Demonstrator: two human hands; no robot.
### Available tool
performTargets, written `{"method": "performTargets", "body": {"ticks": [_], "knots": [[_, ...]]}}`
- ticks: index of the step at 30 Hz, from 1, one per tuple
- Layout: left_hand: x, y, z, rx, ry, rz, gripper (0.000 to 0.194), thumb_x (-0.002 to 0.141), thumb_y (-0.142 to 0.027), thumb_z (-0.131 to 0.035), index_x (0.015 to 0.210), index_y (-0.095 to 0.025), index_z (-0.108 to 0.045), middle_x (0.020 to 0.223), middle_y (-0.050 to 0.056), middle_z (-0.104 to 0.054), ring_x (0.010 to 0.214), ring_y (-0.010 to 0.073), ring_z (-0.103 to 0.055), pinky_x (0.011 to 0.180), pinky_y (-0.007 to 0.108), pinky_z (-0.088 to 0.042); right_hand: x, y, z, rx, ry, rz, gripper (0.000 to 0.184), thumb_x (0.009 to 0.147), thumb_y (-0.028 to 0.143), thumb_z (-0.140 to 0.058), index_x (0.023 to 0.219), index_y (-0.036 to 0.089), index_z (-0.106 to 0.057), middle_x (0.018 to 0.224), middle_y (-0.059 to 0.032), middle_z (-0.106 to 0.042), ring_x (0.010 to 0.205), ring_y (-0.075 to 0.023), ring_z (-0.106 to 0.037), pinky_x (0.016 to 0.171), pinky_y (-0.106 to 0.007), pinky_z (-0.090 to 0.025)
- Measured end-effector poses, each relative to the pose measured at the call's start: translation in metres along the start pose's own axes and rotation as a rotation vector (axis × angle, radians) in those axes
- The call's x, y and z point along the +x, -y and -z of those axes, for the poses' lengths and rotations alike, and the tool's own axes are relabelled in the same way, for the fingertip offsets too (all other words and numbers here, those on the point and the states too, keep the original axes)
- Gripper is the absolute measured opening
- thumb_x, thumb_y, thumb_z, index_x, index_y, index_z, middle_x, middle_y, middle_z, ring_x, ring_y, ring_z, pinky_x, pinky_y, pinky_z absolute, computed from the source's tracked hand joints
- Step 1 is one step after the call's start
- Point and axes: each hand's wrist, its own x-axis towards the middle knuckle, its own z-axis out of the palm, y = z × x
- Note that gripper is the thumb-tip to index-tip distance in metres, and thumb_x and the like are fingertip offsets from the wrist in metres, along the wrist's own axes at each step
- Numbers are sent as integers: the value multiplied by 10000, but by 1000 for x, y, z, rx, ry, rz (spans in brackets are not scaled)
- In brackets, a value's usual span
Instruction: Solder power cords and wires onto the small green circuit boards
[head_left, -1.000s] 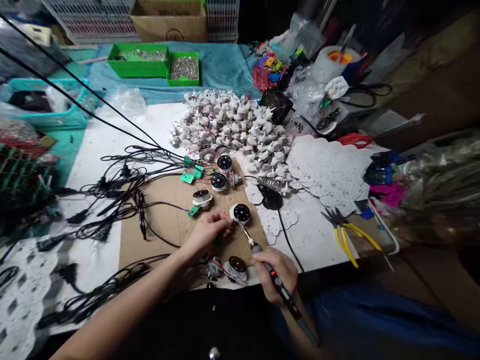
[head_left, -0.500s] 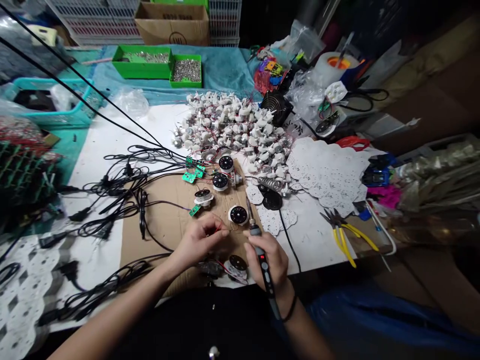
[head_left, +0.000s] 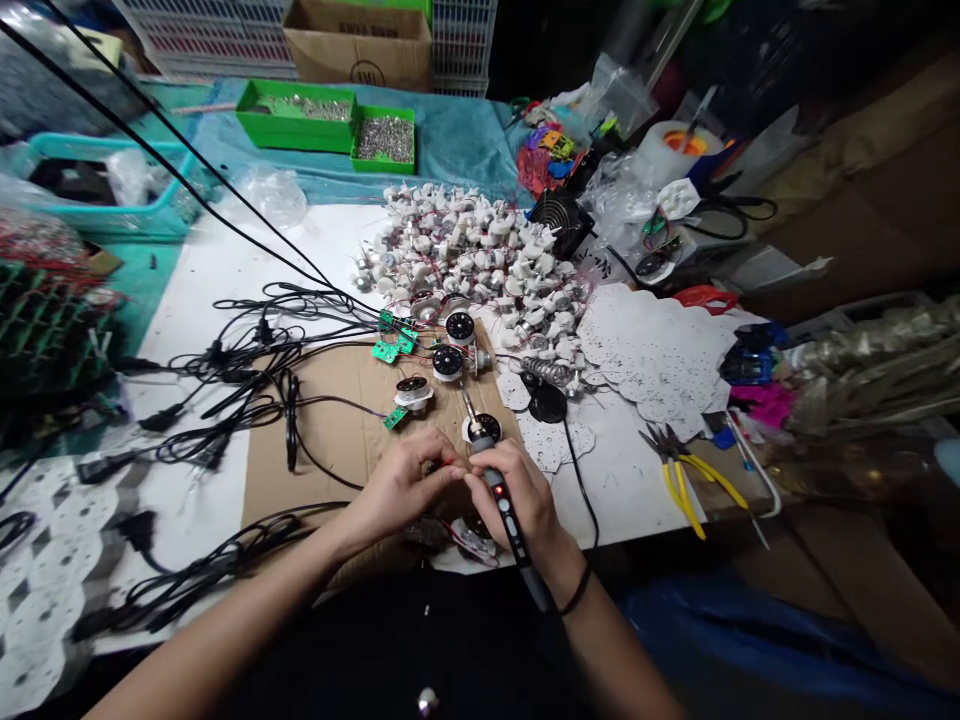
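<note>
The soldering iron is grey and black, circuit boards green, pliers' handles yellow.

Matt plastic is seen on the slim grey pen-shaped soldering iron, which is tipped with metal. Smooth plastic-looking surfaces are presented by the round black-and-white disc units. The flat brown sheet is made of matt cardboard. The rectangular green trays are formed in smooth plastic, the wide blue covering in rumpled cloth. The metal pliers are sleeved in yellow plastic.
</note>
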Motion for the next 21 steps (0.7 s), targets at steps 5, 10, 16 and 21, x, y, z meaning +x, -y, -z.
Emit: {"method": "performTargets", "body": {"ticks": [5, 10, 16, 21], "knots": [[-1, 1, 3, 23, -18, -57, 199, 964, -292, -632, 802, -177, -634, 810, 12, -624, 782, 142, -578, 739, 267, -443, 0, 0, 11, -42, -26, -18, 341, 879, 41, -601, 1163, 222, -552, 889, -33, -611, 812, -185, -619, 722, -321, -559], [-1, 0, 2, 41, -35, -125, 160, 968, -254, -626, 827, -179, -634, 825, 16, -624, 794, 140, -582, 733, 259, -456, -3, -1, 8, 8, 29, -5, 409, 878, 62, -595, 1249, 216, -522, 998, -72, -650, 921, -219, -655, 806, -379, -585], [-1, -2, -1, 72, -29, -157, 145, 966, -223, -613, 830, -176, -620, 835, 19, -615, 795, 138, -582, 730, 262, -457, -2, -2, -3, -25, -30, 34, 341, 871, 32, -617, 1152, 214, -550, 876, -31, -616, 779, -184, -608, 688, -307, -543], [-3, -5, 1, 93, -22, -177, 137, 975, -235, -598, 854, -178, -628, 851, 31, -618, 815, 148, -584, 741, 272, -463, 0, 0, 4, -30, -74, 49, 362, 846, 17, -591, 1140, 224, -547, 849, -19, -582, 758, -183, -583, 671, -310, -537]]}}
